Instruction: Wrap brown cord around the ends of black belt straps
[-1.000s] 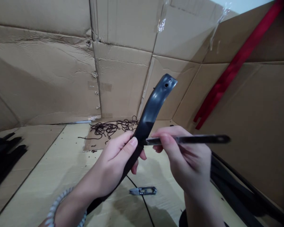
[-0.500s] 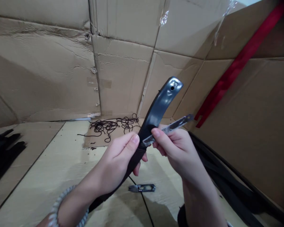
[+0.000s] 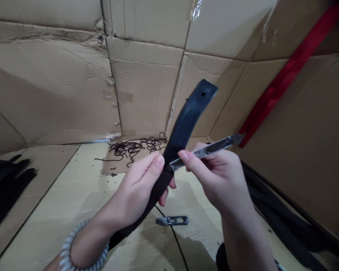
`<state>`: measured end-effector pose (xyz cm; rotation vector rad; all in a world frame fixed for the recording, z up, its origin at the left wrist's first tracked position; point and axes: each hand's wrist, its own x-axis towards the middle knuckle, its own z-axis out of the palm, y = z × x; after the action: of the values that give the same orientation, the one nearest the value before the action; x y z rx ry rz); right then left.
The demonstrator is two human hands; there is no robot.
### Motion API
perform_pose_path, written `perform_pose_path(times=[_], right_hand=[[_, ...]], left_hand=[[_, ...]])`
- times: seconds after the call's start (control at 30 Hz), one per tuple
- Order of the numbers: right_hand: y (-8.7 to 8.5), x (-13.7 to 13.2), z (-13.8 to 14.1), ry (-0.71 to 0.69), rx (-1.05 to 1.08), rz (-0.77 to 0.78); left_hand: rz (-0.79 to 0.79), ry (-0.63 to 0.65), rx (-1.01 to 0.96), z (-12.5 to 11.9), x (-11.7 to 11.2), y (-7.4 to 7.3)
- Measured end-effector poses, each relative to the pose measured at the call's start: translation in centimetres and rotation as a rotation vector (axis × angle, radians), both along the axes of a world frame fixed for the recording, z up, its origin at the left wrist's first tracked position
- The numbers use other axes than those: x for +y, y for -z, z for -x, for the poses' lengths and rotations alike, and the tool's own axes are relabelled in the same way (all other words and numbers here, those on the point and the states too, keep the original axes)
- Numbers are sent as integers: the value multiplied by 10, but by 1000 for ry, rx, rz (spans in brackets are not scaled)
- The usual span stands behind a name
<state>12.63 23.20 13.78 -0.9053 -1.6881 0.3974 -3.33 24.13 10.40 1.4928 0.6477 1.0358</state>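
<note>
My left hand [image 3: 141,190] is closed round a long dark curved strap [image 3: 183,128], which rises to a flat end with a small hole near the cardboard wall. My right hand [image 3: 217,177] pinches a thin metal blade-like tool [image 3: 206,150], whose near tip touches the strap just above my left thumb. The tool's far end points up and to the right. A beaded bracelet [image 3: 81,252] circles my left wrist.
Small grey thread snips [image 3: 172,220] lie on the pale board below my hands. A tangle of dark thread [image 3: 135,146] sits by the cardboard wall. Black strips are piled at the far left [image 3: 5,184] and along the right [image 3: 274,210]. A red strip [image 3: 285,79] leans on the right wall.
The metal tool has swung from pointing level to the right to pointing up and right, its tip staying at the strap. The strap has tilted slightly.
</note>
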Motion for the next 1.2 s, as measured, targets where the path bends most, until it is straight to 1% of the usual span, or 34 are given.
perform_pose_path(times=[0.13, 0.23, 0.3, 0.37, 0.47, 0.53, 0.57, 0.7, 0.83, 0.9, 0.97, 1.03, 1.1, 1.17, 1.2], right_hand=[[7, 11, 4, -248, 97, 138], [9, 16, 3, -305, 161, 215], [6, 13, 0, -295, 99, 214], [-1, 6, -5, -257, -61, 184], [-9, -7, -12, -120, -266, 91], [-11, -12, -15, -52, -304, 32], [-10, -12, -16, -48, -307, 27], [-6, -1, -19, -169, -241, 132], [1, 12, -15, -229, -77, 248], [5, 15, -9, -262, -10, 267], [9, 16, 0, -279, 57, 238], [12, 14, 9, -214, 126, 184], [12, 12, 16, -92, 164, 122], [11, 9, 18, -5, 156, 62], [10, 7, 18, 13, 142, 34]], left_hand=[[9, -2, -50, 0, 2, -3], [18, -1, -52, 0, 4, -2], [9, -1, -25, -1, 5, 0], [6, 7, 26, -3, 5, 2], [-12, 9, 111, -6, 5, 4], [-31, -12, 138, -7, 3, 4], [-38, -20, 147, -8, 3, 5], [-37, -37, 151, -5, 1, 4], [-51, -74, 135, 0, 1, 0], [-41, -69, 95, 0, 1, -2], [-10, -59, 24, -1, 2, -2], [30, -36, -65, -4, 3, -2], [60, -12, -134, -6, 5, 0], [74, -3, -157, -7, 6, 1], [76, -5, -157, -7, 6, 1]])
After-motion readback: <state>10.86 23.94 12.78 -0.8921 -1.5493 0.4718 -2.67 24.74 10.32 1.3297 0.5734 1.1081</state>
